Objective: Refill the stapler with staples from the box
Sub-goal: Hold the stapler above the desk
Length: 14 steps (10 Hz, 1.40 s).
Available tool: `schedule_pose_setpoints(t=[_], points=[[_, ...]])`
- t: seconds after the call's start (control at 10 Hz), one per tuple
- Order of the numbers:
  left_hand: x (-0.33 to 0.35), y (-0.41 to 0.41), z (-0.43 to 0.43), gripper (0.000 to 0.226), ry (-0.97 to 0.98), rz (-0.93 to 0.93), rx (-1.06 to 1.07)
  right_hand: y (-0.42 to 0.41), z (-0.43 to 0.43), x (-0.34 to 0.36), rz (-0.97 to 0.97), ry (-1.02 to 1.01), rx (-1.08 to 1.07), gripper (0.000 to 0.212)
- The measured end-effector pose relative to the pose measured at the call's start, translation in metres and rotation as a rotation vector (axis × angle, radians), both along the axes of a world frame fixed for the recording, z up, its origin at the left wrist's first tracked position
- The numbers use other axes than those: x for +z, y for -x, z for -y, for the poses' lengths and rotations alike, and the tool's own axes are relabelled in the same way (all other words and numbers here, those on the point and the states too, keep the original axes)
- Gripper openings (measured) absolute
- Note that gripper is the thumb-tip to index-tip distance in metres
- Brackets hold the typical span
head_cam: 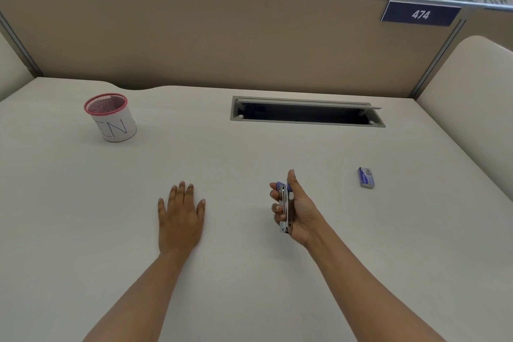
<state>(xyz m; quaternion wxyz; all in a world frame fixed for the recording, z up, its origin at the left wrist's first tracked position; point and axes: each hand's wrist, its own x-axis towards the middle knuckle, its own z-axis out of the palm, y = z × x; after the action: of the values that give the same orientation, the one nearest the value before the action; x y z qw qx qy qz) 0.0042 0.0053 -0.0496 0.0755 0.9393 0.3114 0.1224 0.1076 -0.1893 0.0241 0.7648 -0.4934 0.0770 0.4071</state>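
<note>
Right hand (pixel 301 209) has the stapler (pixel 286 209). The fingers are curled round its body and the thumb is laid out along the far side, so the bright metal rail faces up toward the person. That looks like a hold for inspecting or opening the magazine, not for stapling. The stapler is slim, with chrome channel edges and a nub of purple plastic at the far end. It seems lifted just off the desk (pixel 249 164), though I can't be sure.

Left hand (pixel 180 216) lies flat, palm down, with fingers straight and a little spread, holding nothing. I'd say it is parked and ready to help.

The staple box (pixel 367 178) sits at about two o'clock from the right hand, well apart from it. It is a small purple-and-white carton, and whether it's open is too small to tell. Nothing is loaded yet, so it's early going.

Up at ten o'clock is a mesh pen cup (pixel 111 118) with a pink rim and a paper wrap lettered "IN". At twelve o'clock there's a dark cable slot (pixel 305 114) with its metal flap raised.
</note>
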Motion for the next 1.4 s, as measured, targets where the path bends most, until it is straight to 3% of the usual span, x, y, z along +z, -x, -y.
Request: schedule_pose_setpoints(t=[0.5, 1.4], points=[[0.0007, -0.0006, 0.0000, 0.066, 0.039, 0.015, 0.006, 0.0016, -0.0014, 0.0027, 0.009, 0.028, -0.031, 0.046], [0.0012, 0.0005, 0.0005, 0.059, 0.007, -0.008, -0.009, 0.0038, -0.0013, 0.0085, 0.022, 0.039, -0.039, 0.043]])
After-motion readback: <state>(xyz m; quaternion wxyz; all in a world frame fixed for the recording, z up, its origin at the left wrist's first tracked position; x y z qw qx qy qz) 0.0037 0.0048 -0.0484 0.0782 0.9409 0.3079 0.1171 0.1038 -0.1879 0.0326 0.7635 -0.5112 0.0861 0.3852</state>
